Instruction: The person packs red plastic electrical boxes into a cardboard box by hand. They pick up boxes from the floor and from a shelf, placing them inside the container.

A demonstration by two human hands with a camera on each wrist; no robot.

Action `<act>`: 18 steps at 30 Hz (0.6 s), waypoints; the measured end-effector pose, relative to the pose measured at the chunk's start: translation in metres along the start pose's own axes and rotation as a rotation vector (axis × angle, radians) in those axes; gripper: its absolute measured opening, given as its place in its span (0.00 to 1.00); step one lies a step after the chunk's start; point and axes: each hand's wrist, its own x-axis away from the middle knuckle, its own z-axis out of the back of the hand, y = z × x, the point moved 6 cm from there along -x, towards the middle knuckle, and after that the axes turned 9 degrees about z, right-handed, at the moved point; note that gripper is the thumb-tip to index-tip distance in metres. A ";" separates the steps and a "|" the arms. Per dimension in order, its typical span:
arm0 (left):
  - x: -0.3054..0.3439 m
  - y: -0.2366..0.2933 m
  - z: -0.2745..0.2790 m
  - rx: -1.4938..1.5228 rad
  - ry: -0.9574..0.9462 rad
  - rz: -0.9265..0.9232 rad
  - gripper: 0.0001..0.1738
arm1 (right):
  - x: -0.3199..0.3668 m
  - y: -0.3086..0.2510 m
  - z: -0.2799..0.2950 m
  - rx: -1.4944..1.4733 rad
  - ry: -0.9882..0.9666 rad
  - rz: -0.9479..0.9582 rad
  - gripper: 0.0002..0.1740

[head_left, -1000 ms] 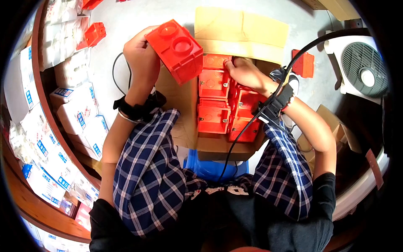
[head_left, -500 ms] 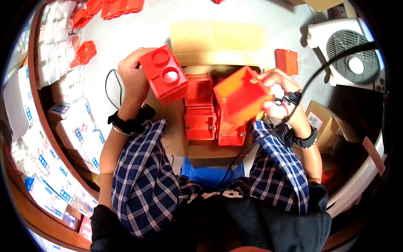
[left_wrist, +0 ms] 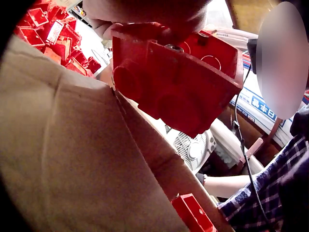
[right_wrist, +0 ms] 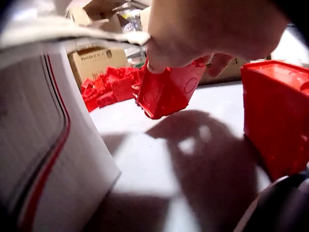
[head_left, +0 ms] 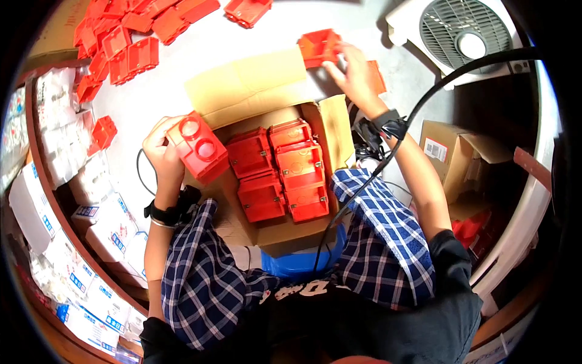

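Observation:
In the head view the left hand [head_left: 162, 151] grips a red plastic box [head_left: 199, 147] with two round knockouts, held above the left edge of an open carton [head_left: 291, 238]. Several red boxes [head_left: 250, 153] lie packed inside that carton. Beyond its far right corner the right hand [head_left: 359, 79] holds another red box [head_left: 319, 48] by its side, over the floor. The right wrist view shows this box [right_wrist: 166, 92] tilted under the hand [right_wrist: 212, 34], thumb on one wall. In the left wrist view fingers [left_wrist: 164, 14] cover the rim of the left hand's box [left_wrist: 178, 82].
A pile of red boxes [head_left: 118, 42] lies on the floor at the far left. One red box [head_left: 375, 77] sits beside the right hand. A white fan [head_left: 467, 36] stands at the far right, and a black cable [head_left: 418, 100] crosses over the right forearm.
The right hand has lifted a red box out of the carton and carried it away beyond the carton's far right side. The left hand still grips its box. The head view has shifted.

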 end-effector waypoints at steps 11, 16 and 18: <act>0.001 0.005 -0.004 -0.021 -0.022 -0.008 0.11 | 0.048 0.041 0.047 0.350 -0.251 -0.511 0.41; -0.001 0.012 -0.006 -0.017 -0.066 -0.043 0.10 | 0.054 0.030 0.060 0.337 -0.239 -0.574 0.30; 0.001 0.022 -0.001 -0.073 -0.038 -0.060 0.09 | 0.038 -0.006 0.085 0.383 0.028 -0.290 0.29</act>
